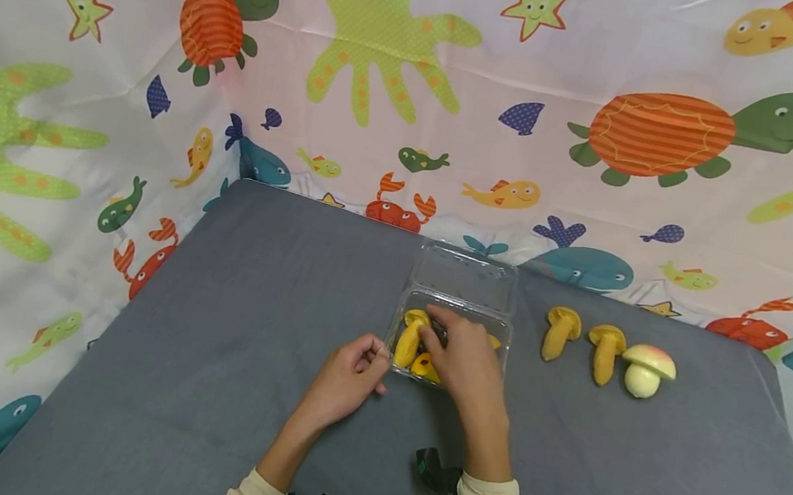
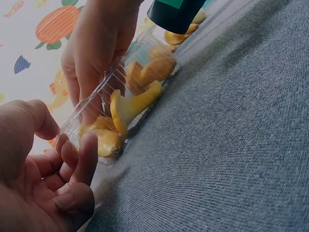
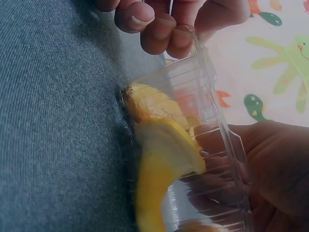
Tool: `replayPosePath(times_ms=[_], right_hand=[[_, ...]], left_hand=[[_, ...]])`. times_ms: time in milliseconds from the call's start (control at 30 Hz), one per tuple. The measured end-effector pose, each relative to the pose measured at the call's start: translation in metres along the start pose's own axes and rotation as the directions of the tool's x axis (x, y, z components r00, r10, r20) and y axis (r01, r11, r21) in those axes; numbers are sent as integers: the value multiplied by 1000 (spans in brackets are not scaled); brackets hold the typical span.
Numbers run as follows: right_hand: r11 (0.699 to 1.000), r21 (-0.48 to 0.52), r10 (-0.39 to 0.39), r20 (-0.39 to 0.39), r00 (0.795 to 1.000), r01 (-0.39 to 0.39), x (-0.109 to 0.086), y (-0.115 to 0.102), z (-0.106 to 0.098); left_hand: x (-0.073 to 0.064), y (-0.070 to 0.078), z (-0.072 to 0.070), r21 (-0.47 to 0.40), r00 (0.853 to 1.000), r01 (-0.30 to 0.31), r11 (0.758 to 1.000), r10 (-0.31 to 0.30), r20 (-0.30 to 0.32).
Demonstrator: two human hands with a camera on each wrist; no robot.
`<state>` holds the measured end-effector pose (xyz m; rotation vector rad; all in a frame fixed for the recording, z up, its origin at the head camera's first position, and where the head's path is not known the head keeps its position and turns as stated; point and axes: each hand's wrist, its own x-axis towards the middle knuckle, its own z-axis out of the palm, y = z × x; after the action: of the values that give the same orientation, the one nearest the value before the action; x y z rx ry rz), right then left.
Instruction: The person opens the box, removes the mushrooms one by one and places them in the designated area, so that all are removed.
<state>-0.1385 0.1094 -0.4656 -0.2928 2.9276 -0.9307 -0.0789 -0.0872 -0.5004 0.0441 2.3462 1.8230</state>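
Note:
A clear plastic clamshell box (image 1: 461, 299) stands at the table's far middle, its lid folded back. Inside lie several toy mushrooms, among them a yellow mushroom (image 1: 407, 347) by the left wall and another yellow mushroom (image 2: 137, 102) along the near wall. My left hand (image 1: 349, 381) pinches the box's near left corner between thumb and fingertips. Over the box, my right hand (image 1: 466, 361) reaches down inside, with index finger and thumb about the cap of the left yellow mushroom. Box wall and mushrooms partly hide these fingertips in the right wrist view.
Right of the box lie two tan-yellow mushrooms, one mushroom (image 1: 560, 333) nearer the box and the other mushroom (image 1: 605, 354) beside a pale mushroom with a pinkish cap (image 1: 647, 371). A sea-animal printed cloth (image 1: 416, 99) hangs behind the grey table (image 1: 221, 325).

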Motion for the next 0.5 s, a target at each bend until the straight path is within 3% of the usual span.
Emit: replayPosePath(times_ms=[500], right_hand=[[1000, -24, 10, -16, 1000, -11, 4, -4, 6]], left_hand=[[1, -2, 1, -2, 1000, -17, 1000, 17, -12]])
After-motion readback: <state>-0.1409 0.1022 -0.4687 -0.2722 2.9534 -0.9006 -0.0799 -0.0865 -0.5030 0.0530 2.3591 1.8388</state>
